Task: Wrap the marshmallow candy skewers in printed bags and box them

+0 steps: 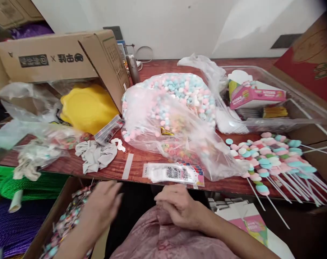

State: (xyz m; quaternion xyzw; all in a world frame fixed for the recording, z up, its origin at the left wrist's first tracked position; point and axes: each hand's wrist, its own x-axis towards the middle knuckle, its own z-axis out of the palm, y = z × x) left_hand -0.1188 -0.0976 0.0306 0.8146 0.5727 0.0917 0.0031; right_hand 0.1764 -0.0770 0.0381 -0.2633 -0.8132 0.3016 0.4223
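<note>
My left hand [106, 201] is over the edge of a cardboard box of wrapped candy skewers [68, 216], slightly blurred, its fingers and thumb apart and nothing visible in them. My right hand [176, 203] is by my pink apron [155, 233], below the table edge, with its fingers curled in; whatever may be inside them is hidden. Just beyond it on the table lies a fanned stack of printed clear bags [174, 173]. Behind those sits a large plastic bag of pastel marshmallows [179, 90], with a smaller bag of gummies [176, 151] at its front.
Several marshmallow skewers [276, 154] lie at the right, some sticks over the edge. Behind them stands a clear bin [300, 120] with pink cartons. Crumpled grey gloves [96, 154], a yellow lid [89, 108] and an open cardboard box [58, 57] are at the left.
</note>
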